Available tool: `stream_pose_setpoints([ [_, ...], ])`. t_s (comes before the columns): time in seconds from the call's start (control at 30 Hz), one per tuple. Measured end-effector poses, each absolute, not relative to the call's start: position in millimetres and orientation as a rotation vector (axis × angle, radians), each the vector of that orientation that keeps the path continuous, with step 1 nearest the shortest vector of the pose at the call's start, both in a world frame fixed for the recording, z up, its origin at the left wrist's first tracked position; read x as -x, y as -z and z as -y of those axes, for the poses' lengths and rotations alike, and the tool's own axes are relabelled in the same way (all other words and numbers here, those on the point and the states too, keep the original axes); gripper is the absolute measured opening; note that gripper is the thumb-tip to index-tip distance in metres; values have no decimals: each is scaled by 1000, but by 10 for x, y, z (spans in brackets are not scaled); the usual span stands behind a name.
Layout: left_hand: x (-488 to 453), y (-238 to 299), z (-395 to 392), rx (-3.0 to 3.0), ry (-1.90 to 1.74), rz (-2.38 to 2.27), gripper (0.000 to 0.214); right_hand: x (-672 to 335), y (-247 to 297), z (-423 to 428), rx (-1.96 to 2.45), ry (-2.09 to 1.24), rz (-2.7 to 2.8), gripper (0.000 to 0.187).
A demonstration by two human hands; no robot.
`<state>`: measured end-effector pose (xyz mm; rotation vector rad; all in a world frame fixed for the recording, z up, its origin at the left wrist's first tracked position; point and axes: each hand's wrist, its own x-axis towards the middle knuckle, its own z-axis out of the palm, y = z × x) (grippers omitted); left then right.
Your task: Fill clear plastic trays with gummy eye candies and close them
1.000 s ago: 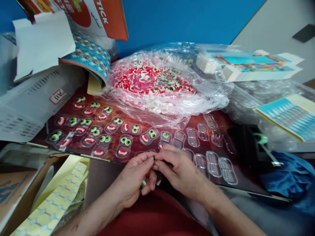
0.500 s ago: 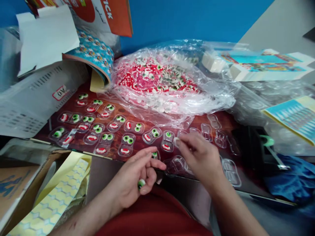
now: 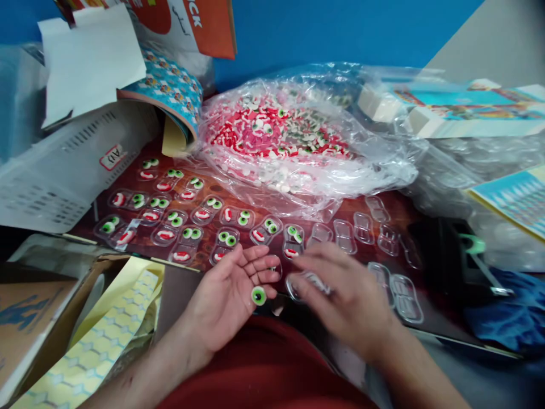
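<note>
**Loose green eye piece [image 3: 258,296] cradled in the upturned left hand [image 3: 232,289]**

From where I stand, the largest item is the wood-grained counter [image 3: 205,244], covered along most of its length. At its back slumps a clear plastic bag [image 3: 374,170] full of red, white and green pieces, presumably set there to be in reach without crowding the near edge. A perforated white bin [image 3: 76,165] stands at the left end.

The right hand [image 3: 344,295] is over the near edge, blurred, its fingers bent and apart from the thumb; whether they grip anything I cannot tell. The left hand is just beside it, palm up, fingers loosely curled and well open, with no firm pinch evident.

Filled blister trays [image 3: 187,245] occupy the left and middle, each visible one bearing green eyes and a red-lipped mouth [image 3: 181,257]. Empty blister trays [image 3: 344,237] lie to the right, cavities in plain view; the arrangement appears to separate the two conditions.

Smallest noted: the eye piece, resting toward the left hand's little-finger side, pupil showing. The cupped palm likely serves to stop it rolling off.
</note>
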<state>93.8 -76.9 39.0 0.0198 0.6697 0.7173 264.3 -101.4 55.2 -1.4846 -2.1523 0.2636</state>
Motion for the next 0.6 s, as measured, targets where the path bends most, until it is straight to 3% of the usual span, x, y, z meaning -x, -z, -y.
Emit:
stream_pose_setpoints([
  [0.2,-1055,-375,911,42,-599,-687,35,-2353,-470,1378,1483,-396,2388,12],
  [0.37,-1110,-404,940,-17,-618,-640,34,-2515,-494,1361,1368,-553,2244,16],
  [0.47,-1109,-394,949,-208,-668,-801,26,-2880,-508,1210,1415,-414,2017,11],
  [0.6,-1069,-299,888,-835,-724,-1110,17,-3385,-312,873,1912,-115,1928,10],
])
